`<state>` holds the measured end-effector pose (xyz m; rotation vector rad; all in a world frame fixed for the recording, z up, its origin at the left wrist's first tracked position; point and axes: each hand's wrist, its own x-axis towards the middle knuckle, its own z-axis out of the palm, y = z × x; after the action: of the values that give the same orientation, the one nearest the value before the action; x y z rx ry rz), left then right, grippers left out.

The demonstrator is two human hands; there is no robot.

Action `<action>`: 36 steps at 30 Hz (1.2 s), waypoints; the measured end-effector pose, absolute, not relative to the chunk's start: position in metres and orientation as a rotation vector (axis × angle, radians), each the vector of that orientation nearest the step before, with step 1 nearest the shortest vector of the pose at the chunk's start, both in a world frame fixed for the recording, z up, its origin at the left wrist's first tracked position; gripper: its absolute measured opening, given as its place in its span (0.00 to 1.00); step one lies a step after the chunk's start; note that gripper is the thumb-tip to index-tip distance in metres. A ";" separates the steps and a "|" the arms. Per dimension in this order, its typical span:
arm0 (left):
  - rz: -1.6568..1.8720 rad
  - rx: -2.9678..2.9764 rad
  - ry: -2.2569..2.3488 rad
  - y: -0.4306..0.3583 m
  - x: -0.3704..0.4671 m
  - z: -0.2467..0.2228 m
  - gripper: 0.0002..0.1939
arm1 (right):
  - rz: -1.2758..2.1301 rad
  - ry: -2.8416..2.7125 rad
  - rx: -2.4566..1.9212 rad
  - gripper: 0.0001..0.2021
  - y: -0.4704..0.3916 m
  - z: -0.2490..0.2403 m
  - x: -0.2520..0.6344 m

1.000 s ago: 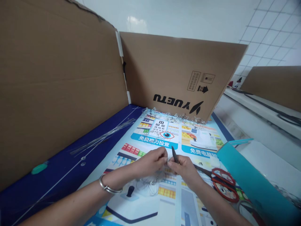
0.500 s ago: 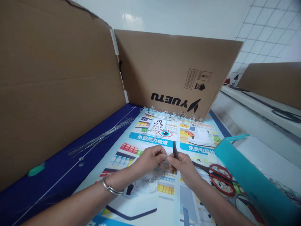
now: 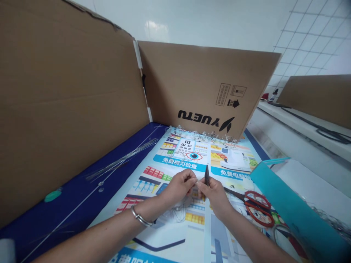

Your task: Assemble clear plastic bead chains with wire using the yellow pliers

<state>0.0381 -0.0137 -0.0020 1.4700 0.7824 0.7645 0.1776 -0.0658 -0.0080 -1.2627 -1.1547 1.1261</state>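
My left hand (image 3: 184, 186) is closed in a pinch, its fingertips meeting those of my right hand (image 3: 212, 190). Something small and pale lies between the fingertips, too small to name. My right hand also grips a dark pointed tool (image 3: 207, 174), its tip sticking up past the thumb; the rest is hidden in the palm. Just under my left hand are loops of thin wire or line (image 3: 179, 213). Scissors with red handles (image 3: 259, 208) lie to the right of my right hand, blades towards it.
Small clear pieces with wires (image 3: 203, 136) line the foot of a cardboard panel (image 3: 208, 84). Another cardboard wall (image 3: 68, 95) stands left. Long thin strands (image 3: 123, 159) and a green blob (image 3: 53, 196) lie on blue cloth. A teal-sided box (image 3: 290, 204) holds wiry pieces.
The view has shifted slightly, so the panels and cloth appear a little further right and lower. Both hands keep their pinch together, with the dark tool still in my right hand.
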 end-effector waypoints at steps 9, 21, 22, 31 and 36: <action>0.779 1.466 0.766 -0.015 0.039 -0.003 0.09 | 1.122 -1.082 -1.225 0.11 -0.063 -0.017 0.175; 0.836 1.353 0.697 0.006 0.018 0.017 0.11 | 0.354 -1.693 -1.522 0.10 -0.059 -0.017 0.193; 0.830 1.333 0.697 0.009 0.016 0.019 0.11 | 0.205 -1.767 -1.514 0.09 -0.058 -0.019 0.196; 0.893 1.258 0.670 0.030 0.003 0.013 0.09 | -0.360 -2.014 -1.469 0.08 -0.051 -0.027 0.209; 0.920 1.270 0.672 0.028 0.003 0.014 0.07 | -0.491 -2.031 -1.422 0.07 -0.050 -0.017 0.206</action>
<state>0.0028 0.0283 0.0141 1.2705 0.6715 0.9203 0.2056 -0.0497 -0.0173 -1.4216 -2.0313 -0.4911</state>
